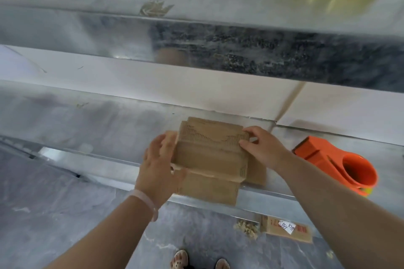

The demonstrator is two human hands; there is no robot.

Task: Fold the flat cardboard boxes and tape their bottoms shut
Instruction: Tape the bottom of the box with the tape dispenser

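Currently, left hand [158, 167] and right hand [262, 148] grip the partly folded cardboard box [211, 159] over the table [98, 120]; taping apparently remains, tape dispenser [334, 164] unused.

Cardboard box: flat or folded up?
Partly folded: the cardboard box shows stepped, bent flaps and exposed corrugated edges between the left hand and right hand.

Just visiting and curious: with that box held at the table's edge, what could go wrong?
The cardboard box overhangs the edge of the metal table, so it might drop if the left hand or right hand loosens. The orange tape dispenser lies at the right; reaching for it may let the box unfold.
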